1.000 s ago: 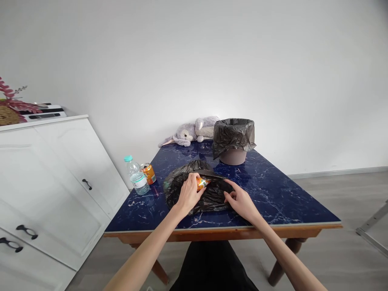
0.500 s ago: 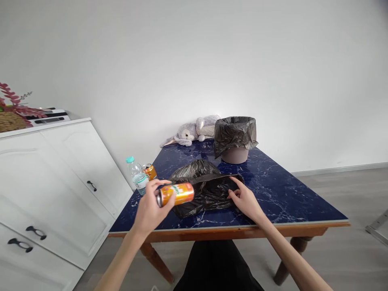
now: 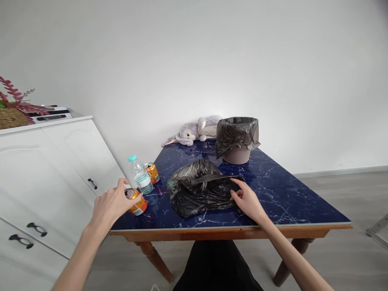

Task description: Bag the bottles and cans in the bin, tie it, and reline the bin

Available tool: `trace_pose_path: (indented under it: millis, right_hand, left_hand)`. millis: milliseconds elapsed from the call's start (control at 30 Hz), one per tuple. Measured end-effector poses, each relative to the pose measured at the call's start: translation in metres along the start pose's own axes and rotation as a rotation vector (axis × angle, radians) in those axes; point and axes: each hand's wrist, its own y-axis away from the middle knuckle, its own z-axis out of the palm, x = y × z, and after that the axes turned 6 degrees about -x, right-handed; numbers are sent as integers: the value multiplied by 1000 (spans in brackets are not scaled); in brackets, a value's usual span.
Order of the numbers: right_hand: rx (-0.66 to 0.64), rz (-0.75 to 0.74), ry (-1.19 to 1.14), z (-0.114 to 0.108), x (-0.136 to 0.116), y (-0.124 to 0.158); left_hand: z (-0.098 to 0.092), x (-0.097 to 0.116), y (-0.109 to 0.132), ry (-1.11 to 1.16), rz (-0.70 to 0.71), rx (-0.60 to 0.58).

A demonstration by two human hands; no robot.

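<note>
My left hand is wrapped round an orange drink can that stands upright at the left front corner of the blue marble table. Just behind it stand a clear water bottle with a teal cap and a second orange can. A crumpled black rubbish bag lies in the middle of the table. My right hand pinches the bag's right edge, fingers curled on the plastic.
A round bin lined with a black bag stands at the back of the table, a grey plush toy beside it against the wall. A white cabinet with dark handles stands close on the left.
My left hand drew the orange can out of the black bag, carried it left and set it down at the table's left front corner. My right hand stayed on the bag.
</note>
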Motion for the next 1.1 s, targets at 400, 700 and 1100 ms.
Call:
trace_pose_path:
  millis: [400,700,1100]
  right_hand:
    - [8,-2,2,-1,-3,1]
    - [-6,-2,6,-2,-8,2]
    - [0,-157,90,4,-8,6]
  left_hand:
    - [-8,21,12,31,34,242]
    - [-9,162,69,831,938,-240]
    - [55,244,19,413,647,-203]
